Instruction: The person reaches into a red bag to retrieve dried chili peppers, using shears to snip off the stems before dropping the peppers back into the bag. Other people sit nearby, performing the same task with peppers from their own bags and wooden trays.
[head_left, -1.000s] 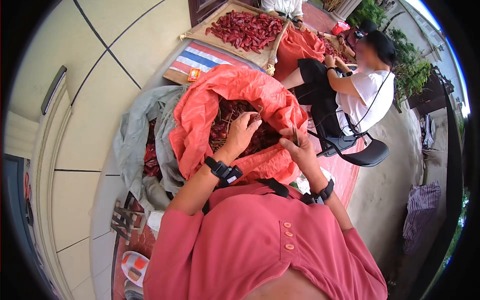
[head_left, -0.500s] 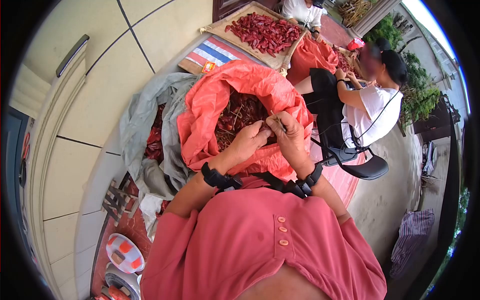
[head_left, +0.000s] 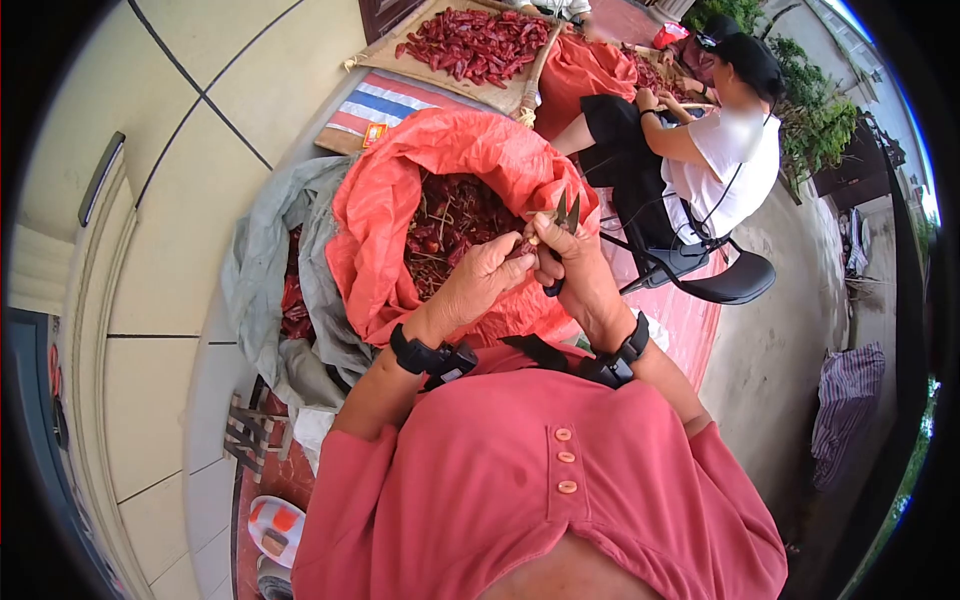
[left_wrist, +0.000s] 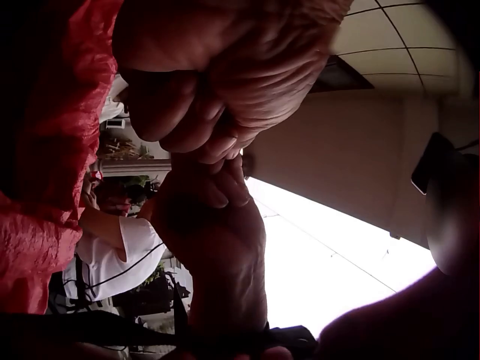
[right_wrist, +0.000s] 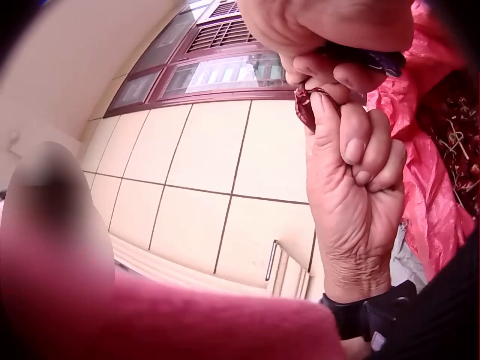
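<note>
Over the near right rim of the open red sack (head_left: 362, 225), both hands meet. My left hand (head_left: 478, 283) pinches a dried red chili (right_wrist: 304, 111) between thumb and fingers, as the right wrist view shows. My right hand (head_left: 585, 280) grips a pair of scissors (head_left: 567, 212), with the blades pointing up past the fingers and the dark handle in the palm. Its fingertips are right at the chili's end. Dried red chilies (head_left: 450, 225) with pale stems fill the sack. In the left wrist view, the hands are dark and hide the chili.
A grey sack (head_left: 285, 235) with more chilies stands left of the red one. Beyond lies a woven tray (head_left: 415, 62) heaped with chilies, near a striped sheet (head_left: 385, 108). A seated person (head_left: 735, 165) on a black chair (head_left: 725, 295) works at the right.
My left hand has brought the chili from over the sack toward its right rim. My right hand has come in from the right to meet it, and the scissor blades now point up.
</note>
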